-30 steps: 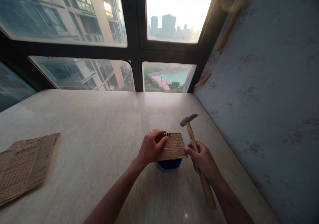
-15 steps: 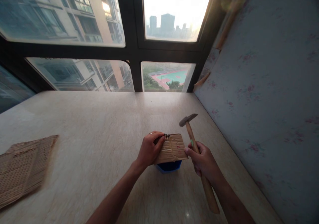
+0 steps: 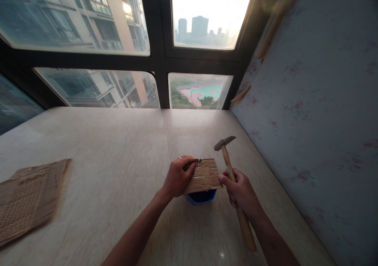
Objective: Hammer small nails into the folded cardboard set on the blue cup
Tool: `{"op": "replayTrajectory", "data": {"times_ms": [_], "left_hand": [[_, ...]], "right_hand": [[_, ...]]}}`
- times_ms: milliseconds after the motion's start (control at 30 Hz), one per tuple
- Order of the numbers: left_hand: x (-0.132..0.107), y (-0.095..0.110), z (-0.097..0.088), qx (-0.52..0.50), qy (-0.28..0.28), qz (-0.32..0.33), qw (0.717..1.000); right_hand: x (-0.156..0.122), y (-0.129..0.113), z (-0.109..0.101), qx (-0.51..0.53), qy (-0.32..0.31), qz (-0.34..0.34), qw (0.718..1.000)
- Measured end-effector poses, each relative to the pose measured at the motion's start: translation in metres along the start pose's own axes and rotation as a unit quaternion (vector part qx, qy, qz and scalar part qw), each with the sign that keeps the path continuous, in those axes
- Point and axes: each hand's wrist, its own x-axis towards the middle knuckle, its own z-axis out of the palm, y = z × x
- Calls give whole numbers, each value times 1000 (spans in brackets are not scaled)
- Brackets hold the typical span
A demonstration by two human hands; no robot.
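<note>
My left hand (image 3: 179,175) grips the left side of a small piece of corrugated cardboard (image 3: 206,178), its thumb and fingers closed at the top edge. Several small dark bits (image 3: 199,161) stick up along that edge beside the fingertips; they are too small to name. Red marks and a row of holes show on the cardboard. Under it, a blue container (image 3: 202,198) is partly covered. My right hand (image 3: 239,187) is wrapped round the wooden handle of a hammer (image 3: 225,143), head up. Its thumb tip is at the right edge of the cardboard.
A larger sheet of corrugated cardboard (image 3: 32,199), dotted with holes, lies at the left on the pale marble-look surface (image 3: 118,147). A flowered wall (image 3: 310,120) bounds the right side. Dark-framed windows (image 3: 161,53) stand at the back.
The hammer's lower handle end has swung very slightly to the left. Both hands otherwise keep their hold, and the view has shifted a little.
</note>
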Motion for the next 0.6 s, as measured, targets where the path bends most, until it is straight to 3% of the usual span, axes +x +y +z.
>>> {"op": "replayTrajectory", "data": {"times_ms": [267, 467, 533, 600], "left_hand": [[1, -1, 1, 0, 12, 8, 1000], [1, -4, 1, -4, 8, 5, 1000], [1, -5, 2, -7, 11, 3, 1000], [1, -5, 2, -9, 15, 0, 1000]], "right_hand": [[0, -3, 0, -24, 11, -5, 1000], [-25, -23, -7, -65, 87, -63, 992], [-37, -33, -13, -32, 48, -62, 996], [-47, -42, -19, -9, -31, -39, 999]]}}
